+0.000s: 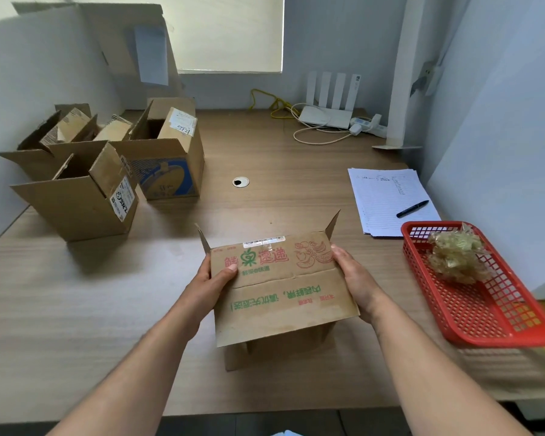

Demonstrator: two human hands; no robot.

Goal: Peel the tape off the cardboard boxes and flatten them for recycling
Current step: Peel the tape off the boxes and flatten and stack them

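Fingers (229, 271) of the left hand (206, 286) curl round the left edge of the printed cardboard box (280, 297), with the thumb pressed on its upper panel. The right hand (356, 278) clasps the opposite edge, so both hands hold the box between them. The box sits at the front centre of the bench (76, 309). Its red and green print is turned upside down to the viewer, and two end flaps stand up at the far corners. A white label strip (264, 242) under clear tape lies along the far edge of the upper panel.

At far left, three open cardboard boxes (79, 199) stand clustered together with their flaps raised. Behind them a large cardboard sheet (123, 36) leans against the wall. A round cable grommet (240, 182) lies in the bench top beyond the held box. Towards the back, a white router (326, 116) rests beside a yellow cable (266, 102). To the right lie lined papers (381, 196) with a black pen (412, 209) resting on them. At far right, a red basket (479, 313) holds a wad of crumpled clear tape (456, 256).
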